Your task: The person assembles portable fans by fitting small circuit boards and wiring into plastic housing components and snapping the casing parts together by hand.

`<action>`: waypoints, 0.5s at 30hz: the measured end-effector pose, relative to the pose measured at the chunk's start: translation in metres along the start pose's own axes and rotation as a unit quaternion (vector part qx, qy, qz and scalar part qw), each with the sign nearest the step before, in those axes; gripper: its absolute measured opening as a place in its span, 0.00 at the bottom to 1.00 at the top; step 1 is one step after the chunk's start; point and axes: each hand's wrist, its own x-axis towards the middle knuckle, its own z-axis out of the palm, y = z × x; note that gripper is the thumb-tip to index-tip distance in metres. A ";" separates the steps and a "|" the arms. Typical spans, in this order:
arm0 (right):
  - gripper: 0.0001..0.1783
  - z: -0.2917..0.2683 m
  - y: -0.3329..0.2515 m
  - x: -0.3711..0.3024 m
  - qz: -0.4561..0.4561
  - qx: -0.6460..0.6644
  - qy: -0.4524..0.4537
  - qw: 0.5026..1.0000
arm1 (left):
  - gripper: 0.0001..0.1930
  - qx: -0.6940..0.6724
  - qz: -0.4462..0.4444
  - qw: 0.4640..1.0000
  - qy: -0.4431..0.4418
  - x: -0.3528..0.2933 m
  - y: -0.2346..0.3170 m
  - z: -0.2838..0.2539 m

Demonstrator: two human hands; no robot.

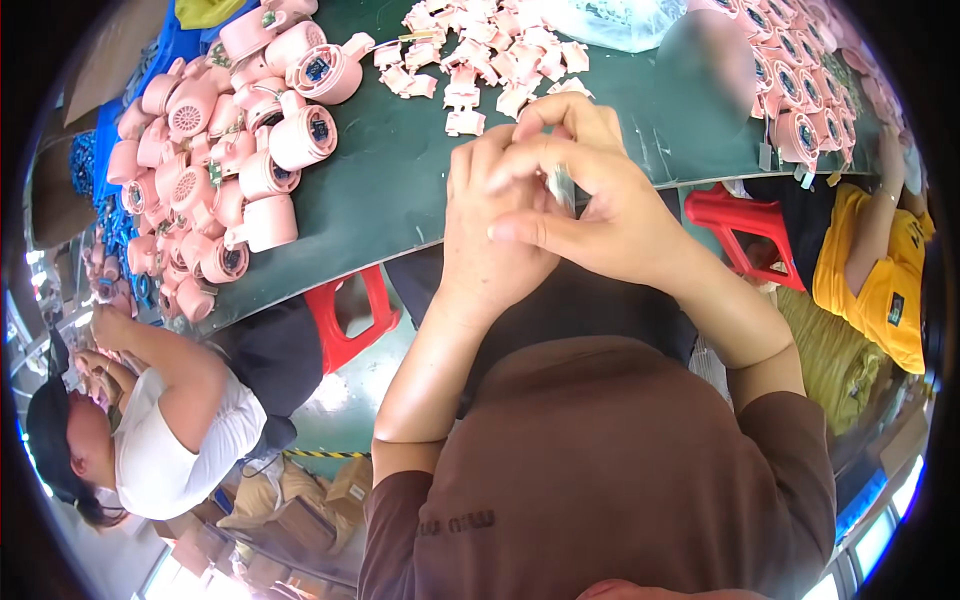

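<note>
My left hand (pixel 495 225) and my right hand (pixel 630 205) meet over the near edge of the green table (pixel 375 170). Their fingers are curled together, the right thumb lying across the back of the left hand. Between them shows a small pale, shiny piece (pixel 560 188); the fingers cover most of it, so I cannot tell its kind. Just beyond my fingertips lie many small pink plastic pieces (pixel 510 60) in a loose heap. To the left stands a pile of pink round housings with handles (pixel 300 138), some showing blue circuit boards inside.
More pink housings (pixel 797 135) stand in rows at the far right, near a clear plastic bag (pixel 620 22). Red stools (pixel 352 312) flank me. A co-worker in a white shirt (pixel 185 440) sits left; another in yellow (pixel 875 275) sits right. Cardboard boxes (pixel 350 485) lie behind.
</note>
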 end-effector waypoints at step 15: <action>0.07 0.016 0.032 -0.011 0.025 0.094 0.124 0.987 | 0.07 -0.204 -0.078 0.974 0.063 -0.005 -0.022 -0.009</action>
